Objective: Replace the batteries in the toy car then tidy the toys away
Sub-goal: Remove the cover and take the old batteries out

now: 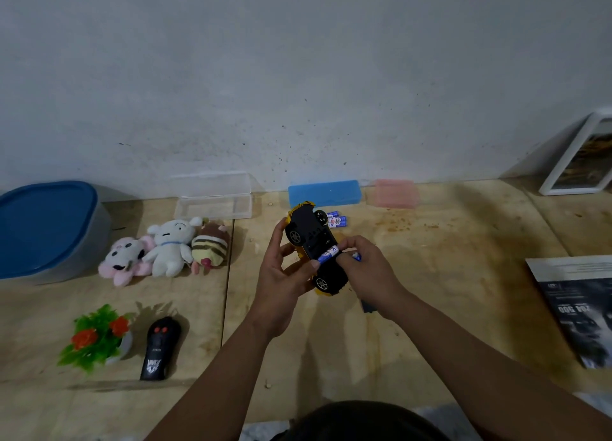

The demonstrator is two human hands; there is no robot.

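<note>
The yellow toy car (309, 235) is held upside down above the floor, black underside facing me. My left hand (284, 275) grips its left side. My right hand (367, 268) pinches a blue-and-white battery (329, 253) at the open battery bay, with another battery end (357, 257) showing between its fingers. Two or three more batteries (337, 221) lie on the floor beyond the car. The black remote control (160, 348) lies at lower left. Three plush toys (169, 248) sit left of the car. A dark piece (367, 306) peeks out under my right wrist.
A grey tub with a blue lid (43, 228) stands far left. Along the wall lie a clear open case (213, 197), a blue case (324, 192) and a pink case (395, 193). A small artificial plant (96, 338), a framed picture (579, 155) and a booklet (579, 308) surround the spot.
</note>
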